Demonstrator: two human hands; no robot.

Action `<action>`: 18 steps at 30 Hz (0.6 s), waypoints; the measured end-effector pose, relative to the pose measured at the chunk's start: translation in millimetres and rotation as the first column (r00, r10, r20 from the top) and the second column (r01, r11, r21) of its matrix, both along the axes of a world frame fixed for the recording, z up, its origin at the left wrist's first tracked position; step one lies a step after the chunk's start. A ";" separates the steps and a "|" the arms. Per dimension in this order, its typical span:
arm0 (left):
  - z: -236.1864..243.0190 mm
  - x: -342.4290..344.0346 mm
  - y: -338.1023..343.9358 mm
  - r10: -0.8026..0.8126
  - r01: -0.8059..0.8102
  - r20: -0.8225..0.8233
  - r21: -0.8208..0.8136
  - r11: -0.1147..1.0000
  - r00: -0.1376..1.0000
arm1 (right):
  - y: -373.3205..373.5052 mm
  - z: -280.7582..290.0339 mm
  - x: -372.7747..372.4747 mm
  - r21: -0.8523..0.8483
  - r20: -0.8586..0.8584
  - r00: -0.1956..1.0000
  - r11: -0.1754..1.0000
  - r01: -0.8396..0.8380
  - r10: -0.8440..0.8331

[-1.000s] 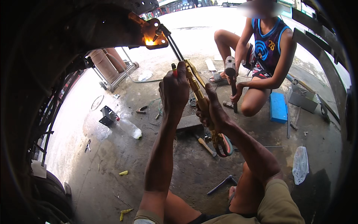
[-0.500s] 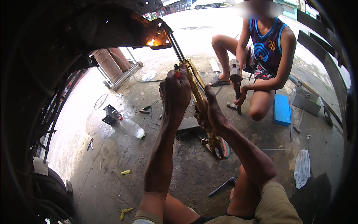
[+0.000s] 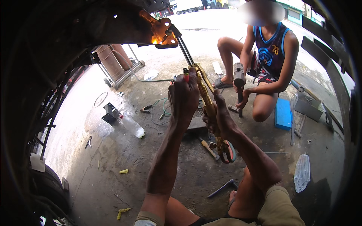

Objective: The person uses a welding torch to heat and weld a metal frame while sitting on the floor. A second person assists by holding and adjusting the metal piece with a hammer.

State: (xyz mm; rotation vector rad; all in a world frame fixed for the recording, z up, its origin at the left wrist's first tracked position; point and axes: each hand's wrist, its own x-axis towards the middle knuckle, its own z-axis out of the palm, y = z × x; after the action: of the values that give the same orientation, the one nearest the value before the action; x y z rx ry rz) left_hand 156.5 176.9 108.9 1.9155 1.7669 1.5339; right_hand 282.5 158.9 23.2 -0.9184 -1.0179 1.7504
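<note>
My right hand point(image 3: 221, 116) is wrapped round the handle of a brass cutting torch point(image 3: 204, 90), whose thin tubes slant up and away to the left. My left hand point(image 3: 184, 94) is closed on a small red lighter point(image 3: 186, 77) and presses against the torch's front part. The torch head point(image 3: 172, 31) meets the end of a dark steel bracket point(image 3: 145, 32) with holes in it. Orange glow and flame light the bracket's lower edge beside the head. Hoses hang from the torch's rear end, partly behind my right forearm.
A co-worker point(image 3: 269, 56) squats at the right with a sledgehammer point(image 3: 239, 77). Gas cylinders point(image 3: 110, 62) stand on a cart at the left. On the floor lie a plastic bottle point(image 3: 132, 127), a hammer point(image 3: 208, 148), a blue box point(image 3: 283, 113) and a clear plastic bag point(image 3: 302, 173).
Both my hands and the torch sit slightly farther right and lower in the picture. More of the bracket's holed end shows, and a hammer's handle has come into sight beside the torch's rear.
</note>
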 end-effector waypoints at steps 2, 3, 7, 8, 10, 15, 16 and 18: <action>-2.8 -2.5 -1.3 0.002 -0.002 0.001 0.005 1.000 1.000 | -0.9 1.1 -1.1 -0.003 0.011 1.000 1.000 0.000 0.000; -6.0 -5.5 -3.3 -0.012 0.012 0.002 0.023 1.000 1.000 | -1.6 1.7 -2.7 0.000 0.020 1.000 1.000 0.002 -0.002; -41.3 -7.5 -8.3 -0.075 0.084 0.143 -0.063 0.994 0.987 | -0.1 0.9 4.7 -0.060 0.036 0.997 0.996 0.065 -0.063; -48.8 -12.2 -16.8 -0.053 0.078 0.198 -0.119 0.990 0.979 | -1.0 2.4 3.6 -0.042 0.022 0.999 0.999 0.033 -0.033; -74.4 -24.0 -27.0 -0.050 0.126 0.315 -0.225 0.966 0.948 | 0.8 -0.8 0.3 -0.008 0.004 1.000 1.000 -0.025 0.025; -139.0 -48.7 -33.6 -0.239 0.713 0.771 -0.359 0.603 0.590 | 4.6 -0.9 -7.4 0.001 0.008 0.999 0.999 0.038 -0.038; -151.4 -47.8 -46.5 -0.237 0.769 0.823 -0.323 0.552 0.516 | -0.1 -7.4 -9.4 -0.011 0.014 0.999 0.999 0.043 -0.043; -158.6 -41.6 -53.6 -0.265 0.867 0.889 -0.231 0.442 0.373 | -0.7 -7.1 -7.1 -0.016 -0.002 1.000 1.000 0.006 -0.006</action>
State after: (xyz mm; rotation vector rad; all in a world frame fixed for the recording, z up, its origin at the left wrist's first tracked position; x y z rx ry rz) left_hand 114.8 123.3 -49.7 1.0270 0.7860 0.8885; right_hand 275.4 158.2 16.2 -0.9289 -1.0004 1.7569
